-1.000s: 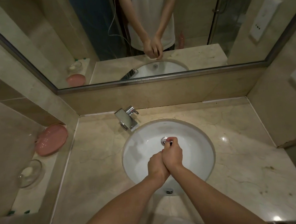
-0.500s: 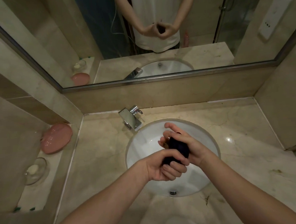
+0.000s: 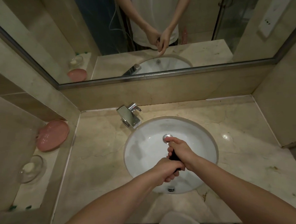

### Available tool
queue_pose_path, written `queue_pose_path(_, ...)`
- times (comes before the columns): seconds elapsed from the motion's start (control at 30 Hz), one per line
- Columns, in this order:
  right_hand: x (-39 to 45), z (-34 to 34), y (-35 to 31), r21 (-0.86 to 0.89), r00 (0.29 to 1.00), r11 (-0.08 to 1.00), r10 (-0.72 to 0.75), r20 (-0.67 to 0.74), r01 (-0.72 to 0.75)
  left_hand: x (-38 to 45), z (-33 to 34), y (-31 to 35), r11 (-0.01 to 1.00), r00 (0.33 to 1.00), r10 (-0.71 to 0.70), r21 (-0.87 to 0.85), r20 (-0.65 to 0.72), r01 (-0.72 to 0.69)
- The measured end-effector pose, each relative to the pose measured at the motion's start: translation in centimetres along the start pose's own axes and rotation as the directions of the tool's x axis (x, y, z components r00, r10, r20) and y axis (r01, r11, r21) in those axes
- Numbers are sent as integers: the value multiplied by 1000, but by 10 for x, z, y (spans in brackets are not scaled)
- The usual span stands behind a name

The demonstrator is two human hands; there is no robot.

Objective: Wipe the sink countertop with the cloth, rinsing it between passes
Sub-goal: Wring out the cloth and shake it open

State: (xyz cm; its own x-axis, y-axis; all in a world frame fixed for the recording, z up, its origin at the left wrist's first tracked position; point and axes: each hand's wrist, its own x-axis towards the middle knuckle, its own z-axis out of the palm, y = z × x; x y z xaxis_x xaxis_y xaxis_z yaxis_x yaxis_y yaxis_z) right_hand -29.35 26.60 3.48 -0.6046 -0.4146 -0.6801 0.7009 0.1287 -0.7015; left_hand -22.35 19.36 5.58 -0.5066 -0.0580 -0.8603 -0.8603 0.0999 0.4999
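Note:
Both my hands are over the white sink basin [image 3: 146, 151], gripping a dark cloth [image 3: 174, 157] between them. My right hand [image 3: 181, 150] is curled round its upper end, close to the drain plug [image 3: 167, 138]. My left hand [image 3: 169, 170] is curled round its lower end. The cloth is twisted into a narrow roll and mostly hidden by my fingers. The beige marble countertop [image 3: 98, 159] surrounds the basin. A chrome faucet [image 3: 130, 115] stands at the basin's back left; I see no water running.
On the left ledge stand a pink dish [image 3: 52, 134] and a glass soap dish [image 3: 31, 168] with a white soap bar. A mirror [image 3: 157, 34] spans the back wall. Walls close in left and right. Brown stains [image 3: 272, 167] mark the right countertop.
Half a second ago my hands held the bunched cloth higher with fingers spread; now they are lower in the basin, gripping it tightly as a twisted roll.

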Motion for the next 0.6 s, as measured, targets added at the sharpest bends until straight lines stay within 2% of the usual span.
queue_pose_path(0.1,7,4,1,-34,995,999,0,-95,-3,7,5,0,994,990,48,102,-130,-35)
queue_pose_path(0.2,17,6,4,-115,980,993,-8,-197,-14,14,7,2,975,973,109,213,-203,-65)
queue_pose_path(0.37,36,6,19,-314,951,946,-23,-307,-78,23,13,-6,893,932,168,449,-320,-7)
queue_pose_path(0.47,44,5,26,-527,947,847,-108,-301,-71,24,15,-11,835,915,216,550,-341,8)
queue_pose_path(0.6,48,8,31,-727,949,674,-127,-289,-131,24,17,-15,787,911,226,616,-346,39)
